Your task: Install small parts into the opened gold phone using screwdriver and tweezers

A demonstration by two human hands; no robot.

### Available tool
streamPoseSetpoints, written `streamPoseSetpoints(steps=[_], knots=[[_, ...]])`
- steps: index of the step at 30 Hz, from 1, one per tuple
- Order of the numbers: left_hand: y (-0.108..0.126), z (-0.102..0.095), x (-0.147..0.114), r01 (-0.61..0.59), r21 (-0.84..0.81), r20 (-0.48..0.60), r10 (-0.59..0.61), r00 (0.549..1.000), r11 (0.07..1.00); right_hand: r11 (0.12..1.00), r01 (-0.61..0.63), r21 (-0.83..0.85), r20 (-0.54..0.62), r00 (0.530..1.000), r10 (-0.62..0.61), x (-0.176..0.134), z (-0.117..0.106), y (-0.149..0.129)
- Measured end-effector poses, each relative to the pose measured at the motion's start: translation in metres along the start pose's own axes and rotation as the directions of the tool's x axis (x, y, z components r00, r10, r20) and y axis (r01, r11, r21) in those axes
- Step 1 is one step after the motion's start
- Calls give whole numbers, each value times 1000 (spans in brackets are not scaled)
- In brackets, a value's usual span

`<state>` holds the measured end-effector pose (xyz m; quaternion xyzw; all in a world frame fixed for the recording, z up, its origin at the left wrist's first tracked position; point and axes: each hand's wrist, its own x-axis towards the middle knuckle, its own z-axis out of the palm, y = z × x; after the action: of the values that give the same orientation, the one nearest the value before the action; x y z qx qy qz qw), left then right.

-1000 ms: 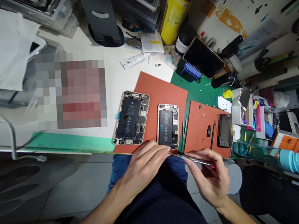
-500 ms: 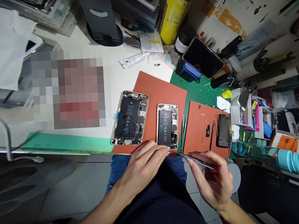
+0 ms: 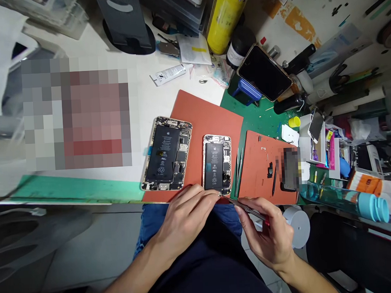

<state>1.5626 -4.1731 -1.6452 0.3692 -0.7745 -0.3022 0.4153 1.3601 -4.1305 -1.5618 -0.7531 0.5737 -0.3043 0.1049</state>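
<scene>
A small opened phone (image 3: 213,163), its battery and circuit board bare, lies on a red-brown mat (image 3: 197,116). My left hand (image 3: 188,217) is at its lower edge, fingers pressed together; whatever is between the fingertips is too small to make out. A thin screwdriver (image 3: 250,209) with a knurled metal shaft and red end is gripped in my right hand (image 3: 267,232). Its tip meets the left fingertips at the phone's bottom edge. Left of that phone lies a larger opened phone (image 3: 167,154), partly on the mat.
Tweezers (image 3: 238,172) lie between the two mats. On the right mat (image 3: 255,161) are a dark slim tool (image 3: 274,181), small parts and a partly blurred phone (image 3: 290,170). A blue bottle (image 3: 345,202) lies along the right edge. Behind stand a propped phone (image 3: 264,73) and a yellow can (image 3: 226,20).
My right hand has moved left with the screwdriver, bringing its tip in to the phone's bottom edge. The left hand stays at the phone. The whole view has shifted slightly.
</scene>
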Motion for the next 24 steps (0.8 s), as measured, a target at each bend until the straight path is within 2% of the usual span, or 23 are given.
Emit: streamPoseSetpoints(steps=[10, 16, 19, 22, 24], knots=[[3, -3, 6, 10, 20, 1, -10, 1000, 1000, 1000, 1, 16, 38, 999, -2, 7, 0, -2], [3, -1, 4, 25, 13, 0, -25, 1000, 1000, 996, 66, 59, 195, 978, -76, 11, -5, 1], [2, -1, 3, 31, 4, -2, -31, 1000, 1000, 991, 132, -30, 220, 968, -122, 15, -3, 3], [2, 0, 2, 32, 2, -2, -32, 999, 999, 960, 227, -165, 169, 965, -199, 21, 0, 4], [2, 0, 2, 32, 4, 3, -32, 999, 999, 953, 250, -170, 162, 961, -223, 23, 0, 3]])
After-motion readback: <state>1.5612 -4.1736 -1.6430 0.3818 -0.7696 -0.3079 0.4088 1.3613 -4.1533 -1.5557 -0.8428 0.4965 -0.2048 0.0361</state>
